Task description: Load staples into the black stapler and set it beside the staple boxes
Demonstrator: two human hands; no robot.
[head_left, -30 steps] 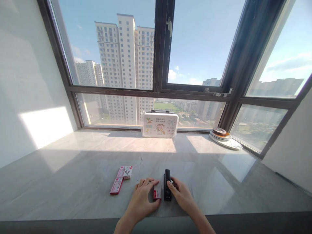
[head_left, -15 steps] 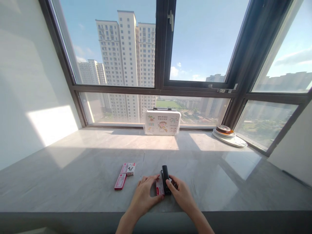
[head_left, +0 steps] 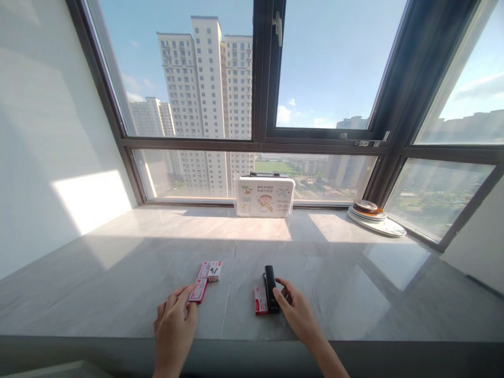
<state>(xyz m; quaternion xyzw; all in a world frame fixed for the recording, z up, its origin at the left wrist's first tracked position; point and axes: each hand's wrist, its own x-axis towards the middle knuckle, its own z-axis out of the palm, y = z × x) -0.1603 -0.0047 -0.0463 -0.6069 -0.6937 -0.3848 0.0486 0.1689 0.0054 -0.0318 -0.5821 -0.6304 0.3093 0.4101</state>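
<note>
A black stapler lies lengthwise on the pale stone sill, pointing away from me. My right hand holds its right side, the thumb against its body and the fingers curled beyond. Pressed along the stapler's left side is a small red-and-white box. My left hand is at another flat red-and-white box, its index finger and thumb closed about the box's near left corner. Touching the far end of that box is a staple box pair, with a white box showing a dark printed picture.
A white case with cartoon prints and a dark handle stands against the window. Stacked plates sit in the right corner. The sill's front edge runs close to my wrists.
My left hand has let go of the box beside the stapler and moved left to the flat red-and-white box. My right hand stays at the stapler. The view has shifted slightly.
</note>
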